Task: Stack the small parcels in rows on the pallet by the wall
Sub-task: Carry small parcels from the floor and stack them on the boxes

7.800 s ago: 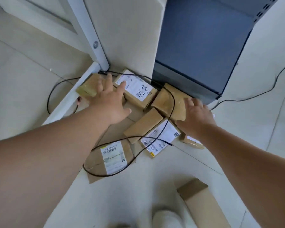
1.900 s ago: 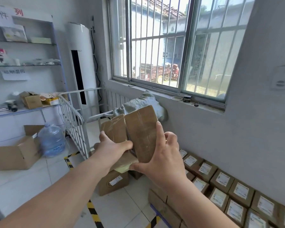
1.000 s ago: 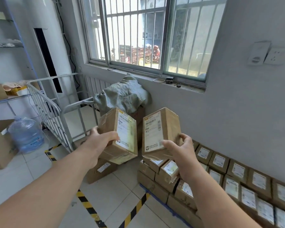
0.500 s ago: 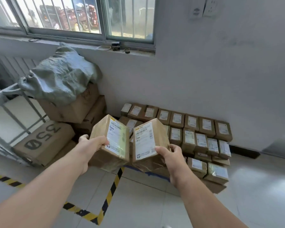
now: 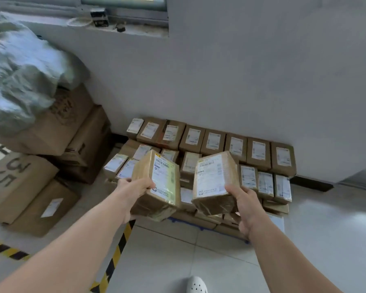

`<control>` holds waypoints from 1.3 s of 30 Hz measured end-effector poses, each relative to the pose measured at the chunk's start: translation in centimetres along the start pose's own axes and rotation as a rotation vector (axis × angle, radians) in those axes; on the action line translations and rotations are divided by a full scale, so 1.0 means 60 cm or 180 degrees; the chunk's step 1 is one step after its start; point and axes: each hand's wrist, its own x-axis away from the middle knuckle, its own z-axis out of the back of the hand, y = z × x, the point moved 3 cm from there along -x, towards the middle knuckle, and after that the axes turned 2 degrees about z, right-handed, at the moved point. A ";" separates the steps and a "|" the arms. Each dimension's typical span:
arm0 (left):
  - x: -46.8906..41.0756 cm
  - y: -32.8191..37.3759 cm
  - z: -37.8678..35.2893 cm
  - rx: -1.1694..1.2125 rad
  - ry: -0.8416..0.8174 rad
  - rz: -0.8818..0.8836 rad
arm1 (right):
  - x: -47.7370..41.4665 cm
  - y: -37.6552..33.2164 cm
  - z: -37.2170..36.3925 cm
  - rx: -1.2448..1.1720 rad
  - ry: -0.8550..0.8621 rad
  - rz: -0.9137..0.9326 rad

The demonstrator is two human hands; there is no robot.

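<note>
Left parcel [image 5: 156, 182] and right parcel [image 5: 213, 182] held side by side, just short of the pallet [image 5: 199, 227].
The left hand [image 5: 133, 187] has its fingers [image 5: 144, 183] clamped on the left parcel, and the right hand [image 5: 244, 206] grips the right one the same way. Both labels face up, and the two parcels are near each other but apart. Beyond the fingers, stacked parcels [image 5: 258, 153] lie in rows against the wall [image 5: 241, 70]. Left of the fingers stand large cartons [image 5: 19, 182] under a grey sack [image 5: 19, 70].

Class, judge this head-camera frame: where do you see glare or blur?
Head view: glare whitens the floor at right; the grey sack at left is blurred; labels on the left parcel and right parcel are too soft to read.
</note>
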 end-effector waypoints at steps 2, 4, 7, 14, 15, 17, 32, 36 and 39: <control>-0.036 0.000 -0.037 -0.0036 -0.0053 0.0139 | -0.048 0.011 0.016 -0.0037 0.0120 -0.0113; -0.073 -0.009 -0.065 -0.0064 -0.0059 0.0252 | -0.091 0.036 0.027 -0.0091 0.0208 -0.0244; -0.134 -0.032 -0.098 -0.0038 -0.0119 0.0437 | -0.140 0.080 0.031 -0.0273 0.0167 -0.0449; -0.293 -0.111 -0.155 0.0521 -0.0321 0.0628 | -0.241 0.178 0.012 -0.0666 0.0169 -0.0790; -0.316 -0.126 -0.160 0.0604 -0.0343 0.0662 | -0.259 0.192 0.010 -0.0696 0.0214 -0.0822; -0.360 -0.153 -0.170 0.0789 -0.0330 0.0722 | -0.294 0.220 0.003 -0.0675 0.0268 -0.0884; -0.574 -0.226 -0.215 0.1286 -0.0006 0.0729 | -0.476 0.356 -0.093 0.0240 0.0206 -0.0619; -0.600 -0.235 -0.212 0.1381 0.0024 0.0689 | -0.498 0.368 -0.112 0.0538 0.0128 -0.0671; -0.618 -0.241 -0.208 0.1489 0.0104 0.0687 | -0.515 0.375 -0.119 0.0707 0.0162 -0.0669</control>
